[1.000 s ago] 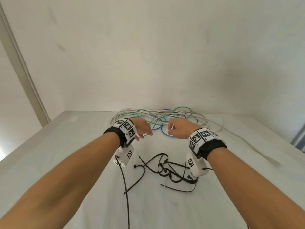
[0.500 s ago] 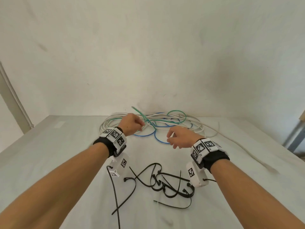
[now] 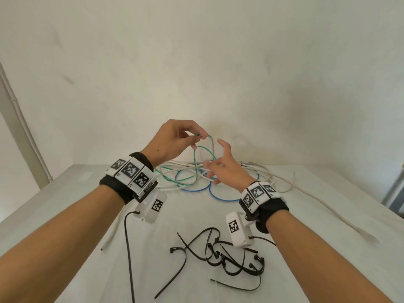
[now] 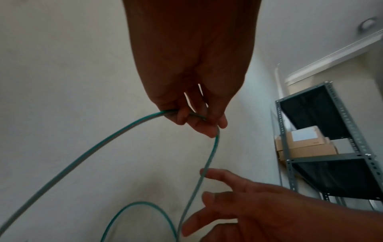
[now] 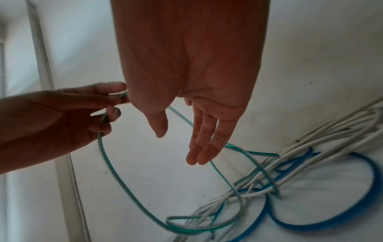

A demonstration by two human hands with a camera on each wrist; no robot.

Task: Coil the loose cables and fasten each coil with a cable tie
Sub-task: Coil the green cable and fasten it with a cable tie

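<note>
No container on the table (image 3: pixel 65 215); cables lie loose on it, and the only holders are shelf boxes: cardboard boxes (image 4: pixel 306 144) stacked on a grey metal shelving unit (image 4: pixel 342 147), seen only in the left wrist view, contents not visible. Left hand (image 3: pixel 175 141) raised above the table, thumb and fingertips pinched on the green cable (image 3: pixel 197 165) near its end; a loop hangs from the pinch toward 6 o'clock into the tangle. Cable tip is buried between the fingers, hard to make out. Right hand (image 3: pixel 225 169) at 4 o'clock of the left hand, fingers spread and straight, holding nothing; in the head view they overlap the green loop, contact cannot be told. White cables (image 3: pixel 251 171) and blue cable (image 3: pixel 218 193) lie tangled on the table at 6 o'clock of the hands, partly hidden behind the right hand; one white cable runs off toward 4 o'clock. Black cable ties (image 3: pixel 218 254) piled loose on the table near the viewer, partly covered by the right wrist camera housing (image 3: pixel 239 230).
</note>
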